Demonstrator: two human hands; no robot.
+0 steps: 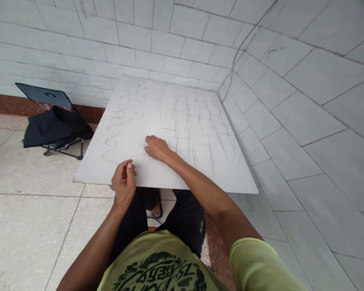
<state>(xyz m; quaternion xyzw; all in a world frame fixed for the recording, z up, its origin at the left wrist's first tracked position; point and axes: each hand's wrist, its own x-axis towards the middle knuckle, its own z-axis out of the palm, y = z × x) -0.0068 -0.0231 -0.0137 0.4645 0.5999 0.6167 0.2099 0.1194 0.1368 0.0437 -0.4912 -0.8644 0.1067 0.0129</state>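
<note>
From the head view, a white board point(91, 167) lies in front of the person, its far edge by the tiled wall point(166, 44) and its near edge above the legs. Thin dark lines cover much of it: wavy, looped strands point(117, 114) down the left side, and a rough grid of crossing strands point(211, 149) over the right half. They look like loose fibres, though the picture does not settle whether any are drawn.

The left hand point(123, 182) is at the board's near edge, left of the middle, fingers curled and thumb brought against the forefinger, so it is closed; whether anything is pinched there is too small to tell. The right hand point(157, 147) sits farther in, near the middle, with bent fingers pointing left at the surface; I cannot tell whether they grip anything. A faint line point(138, 156) shows in the gap between the hands.

For lines this fine, the light touch of fingertips seems best: hold each end softly, keep the span slightly taut, and lower it flat. The right forearm passes over the near part of the grid, so keeping wrist and elbow lifted would avoid dragging strands out of place.
</note>
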